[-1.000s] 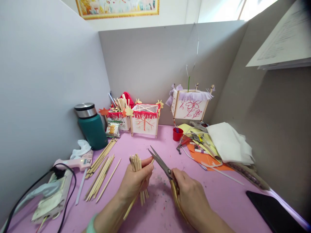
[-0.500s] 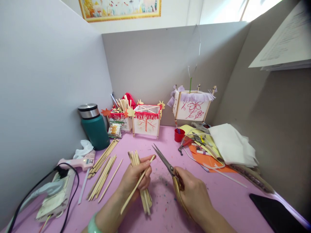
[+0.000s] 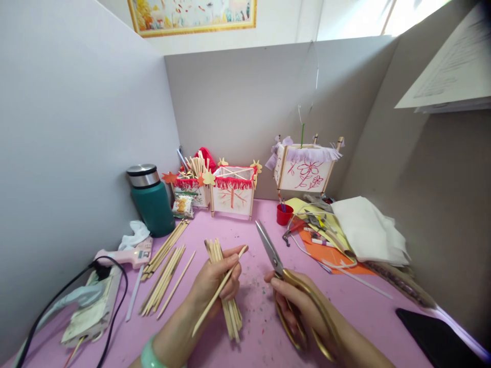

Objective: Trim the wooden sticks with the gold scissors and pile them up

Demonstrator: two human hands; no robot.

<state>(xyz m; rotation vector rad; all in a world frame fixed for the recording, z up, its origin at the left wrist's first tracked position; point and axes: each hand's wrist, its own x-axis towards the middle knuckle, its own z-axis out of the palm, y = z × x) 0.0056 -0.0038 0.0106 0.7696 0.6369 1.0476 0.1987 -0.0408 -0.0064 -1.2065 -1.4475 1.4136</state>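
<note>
My left hand (image 3: 213, 283) is closed round a bundle of thin wooden sticks (image 3: 226, 306), with one longer stick (image 3: 218, 294) lying across it under the thumb. My right hand (image 3: 297, 306) grips gold-handled scissors (image 3: 286, 278); the blades are together and point up and away, a little to the right of the stick bundle. Both hands hover over the pink tabletop (image 3: 253, 240).
Loose sticks (image 3: 164, 271) lie left of my hands. A pink glue gun (image 3: 123, 255) and a power strip (image 3: 90, 312) sit far left, a teal flask (image 3: 151, 199) behind. Paper lanterns (image 3: 233, 189) (image 3: 305, 168), a red cup (image 3: 284, 213), coloured paper (image 3: 326, 245) and white sheets (image 3: 368, 227) stand at the back and right.
The scissors have swung away from the sticks to the right, and their blades have come together. My right hand has turned so the gold handles show. The left hand's bundle has tilted slightly.
</note>
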